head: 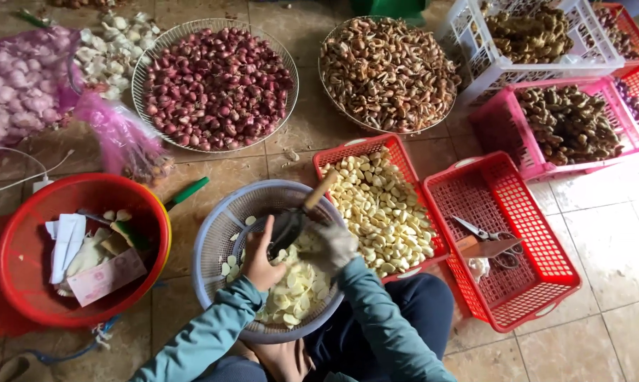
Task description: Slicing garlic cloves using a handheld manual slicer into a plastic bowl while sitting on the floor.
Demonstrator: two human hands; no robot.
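My left hand [261,259] is bare and pinches something small, too hidden to name, over a grey round plastic basket [217,230]. Sliced pale garlic [295,286] lies in that basket. My right hand [330,244], in a worn grey glove, is closed on a knife [300,216] with a wooden handle. The dark blade meets my left fingers. Both sleeves are teal. The basket rests by my knees.
A red basket of peeled garlic cloves [379,205] sits right of the grey one. Another red basket [538,276] holds scissors and a blade. Behind stand a wire tray of shallots [217,85], a wire tray of brown pieces [389,71], crates of ginger [567,124], and a red bowl [22,212].
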